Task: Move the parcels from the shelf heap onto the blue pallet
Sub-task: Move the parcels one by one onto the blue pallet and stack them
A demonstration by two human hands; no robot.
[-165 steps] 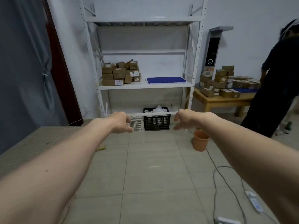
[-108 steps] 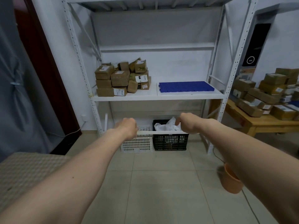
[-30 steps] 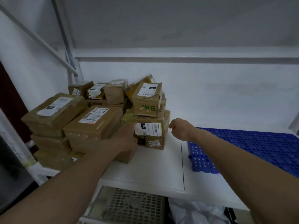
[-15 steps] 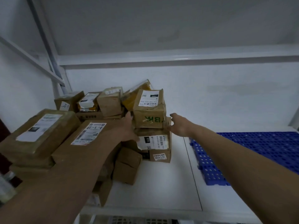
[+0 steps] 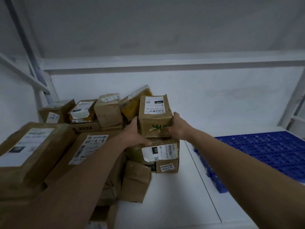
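Two hands' fingers clasped around the top parcel [image 5: 155,116] of the shelf [image 5: 173,195] heap, blue pallet [image 5: 264,154] alongside.

Both hands [image 5: 156,129] outstretched, apparently clamping inward, arms extended.

The top parcel [image 5: 155,116] is brown cardboard with a white label printed in black and green scrawl on its near face. The parcel beneath it [image 5: 160,150] is brown with a white, black-blocked label. The pallet [image 5: 264,151] is deep blue, perforated in a regular grid. The shelf [image 5: 173,204] is white.
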